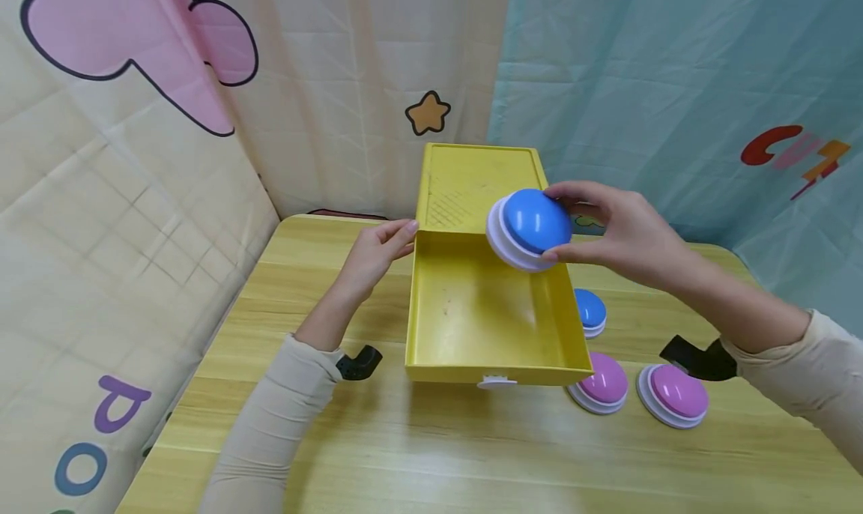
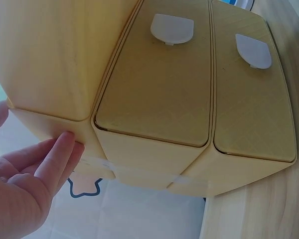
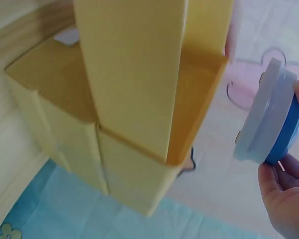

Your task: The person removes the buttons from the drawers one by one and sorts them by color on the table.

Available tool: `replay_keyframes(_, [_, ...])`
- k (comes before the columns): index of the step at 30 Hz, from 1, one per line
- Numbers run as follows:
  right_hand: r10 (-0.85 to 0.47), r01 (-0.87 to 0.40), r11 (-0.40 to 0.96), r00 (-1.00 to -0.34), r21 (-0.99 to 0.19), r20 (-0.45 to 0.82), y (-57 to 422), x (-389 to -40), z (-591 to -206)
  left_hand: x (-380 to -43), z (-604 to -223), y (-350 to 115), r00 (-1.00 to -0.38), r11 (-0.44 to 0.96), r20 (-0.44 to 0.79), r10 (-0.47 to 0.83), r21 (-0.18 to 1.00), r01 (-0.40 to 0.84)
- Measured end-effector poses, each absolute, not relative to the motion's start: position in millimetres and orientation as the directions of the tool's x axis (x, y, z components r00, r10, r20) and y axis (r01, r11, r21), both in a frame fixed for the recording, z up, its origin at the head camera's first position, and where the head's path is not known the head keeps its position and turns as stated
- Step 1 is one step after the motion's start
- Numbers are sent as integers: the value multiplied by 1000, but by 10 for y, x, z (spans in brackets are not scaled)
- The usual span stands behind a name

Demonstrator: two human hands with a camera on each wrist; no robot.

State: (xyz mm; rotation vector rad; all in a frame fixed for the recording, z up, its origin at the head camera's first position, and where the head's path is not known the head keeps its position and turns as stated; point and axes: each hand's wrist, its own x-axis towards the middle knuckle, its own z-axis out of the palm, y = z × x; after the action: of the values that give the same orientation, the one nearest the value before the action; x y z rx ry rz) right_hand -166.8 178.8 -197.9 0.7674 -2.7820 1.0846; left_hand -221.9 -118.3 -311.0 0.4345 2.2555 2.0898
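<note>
My right hand (image 1: 616, 233) grips a blue domed push button (image 1: 537, 220) with a white base, thumb and fingers at opposite sides of it. The button is tilted and held above a pulled-out yellow drawer (image 1: 472, 327), whose bare floor shows. In the right wrist view, the white base (image 3: 266, 114) faces the yellow cabinet (image 3: 134, 179). My left hand (image 1: 377, 255) rests against the left side of the cabinet's top, near where the drawer comes out. The left wrist view shows its fingers (image 2: 57, 154) fairly straight along the cabinet's side.
Right of the drawer on the wooden table (image 1: 472, 454) sit another blue button (image 1: 590, 308) and two pink buttons, one (image 1: 604, 379) partly behind the drawer, one (image 1: 679, 391) farther right. Two lower drawers (image 2: 154, 84) are closed. Printed curtains (image 1: 337, 87) hang behind and beside the table.
</note>
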Motion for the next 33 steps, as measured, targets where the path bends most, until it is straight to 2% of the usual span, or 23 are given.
replay_keyframes(10, [-151,-273,698,-960,-662,236,2653,-1693,-2148,-2219,-3118,-1184,-956,56,183,232,978,201])
replay_keyframes(16, [-24,-121,754,-987,-645,158,3137,-1744,-2456,-2207,-3103,-1192,-956,59,175,236,979,194])
replay_keyframes(23, [-31,-32,789,-999,-613,13,3542,-1796,-2958,-2108,-2963,-1174,-959,47,147,240,986,163])
replay_keyframes(33, [-58,25,810,-991,-586,-122,3783,-1780,-3541,-2209,-3107,-1183,-957,54,172,232,980,190])
